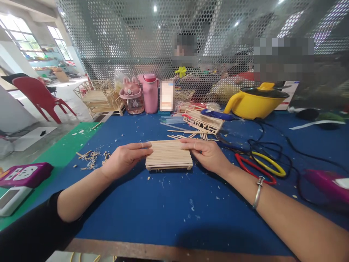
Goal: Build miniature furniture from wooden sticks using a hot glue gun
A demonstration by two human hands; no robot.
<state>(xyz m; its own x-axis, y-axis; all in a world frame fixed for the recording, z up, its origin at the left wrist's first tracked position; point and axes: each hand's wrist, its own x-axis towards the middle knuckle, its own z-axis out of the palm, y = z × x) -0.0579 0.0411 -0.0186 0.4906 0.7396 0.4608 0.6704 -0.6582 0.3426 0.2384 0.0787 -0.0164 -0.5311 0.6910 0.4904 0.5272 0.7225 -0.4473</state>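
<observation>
A flat panel of wooden sticks (168, 155) laid side by side lies on the blue table cover (152, 203), in the middle of the head view. My left hand (124, 158) grips its left end, fingers stretched along the far edge and thumb at the near side. My right hand (207, 154) holds the right end the same way, fingers flat on top. A silver bangle (258, 191) sits on my right wrist. Loose sticks (188, 135) lie just behind the panel.
Behind are a partly built stick frame (203, 123), a finished stick model (99, 98), a pink bottle (150, 92), a yellow pot (257, 102). Red and yellow handled cutters and black cables (261, 163) lie right. Wood scraps (91, 158) and a purple power strip (25, 174) lie left. A person sits beyond the mesh.
</observation>
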